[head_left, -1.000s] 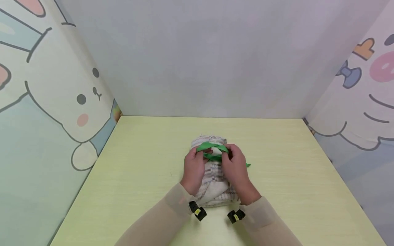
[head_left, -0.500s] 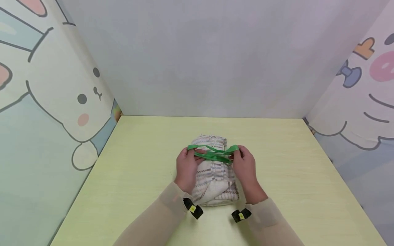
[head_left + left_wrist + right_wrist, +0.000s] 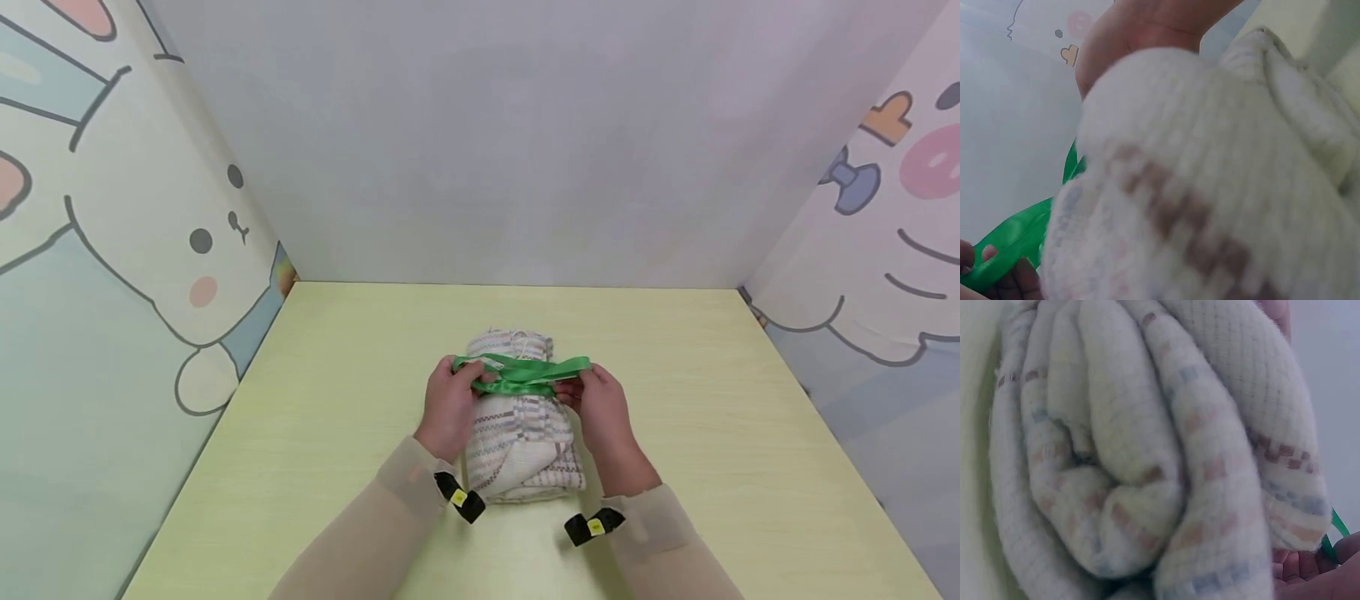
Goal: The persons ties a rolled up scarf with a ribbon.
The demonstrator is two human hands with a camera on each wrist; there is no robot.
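Observation:
A rolled woven cloth (image 3: 525, 429), cream with brown and bluish patterned bands, lies in the middle of the table in the head view. Across its upper part runs a green ribbon (image 3: 525, 371), crossed over itself on top. At the left, my left hand (image 3: 448, 408) pinches one side of the ribbon; my right hand (image 3: 606, 412) pinches the other. The ribbon stretches between them. In the left wrist view the cloth (image 3: 1197, 156) hides most of the scene, with fingers on the ribbon (image 3: 1019, 231) at lower left. The right wrist view shows the cloth's coiled end (image 3: 1129, 506).
The pale yellow-green table (image 3: 360, 358) extends on both sides of the cloth. A plain grey wall (image 3: 510, 150) stands behind it, and cartoon-printed panels (image 3: 135, 250) flank it. A black wrist camera (image 3: 459, 497) sits on each sleeve cuff.
Both hands have moved apart, left hand leftward and right hand rightward, drawing the ribbon wider. The loop raised between them has flattened toward the cloth. The cloth has stayed in place.

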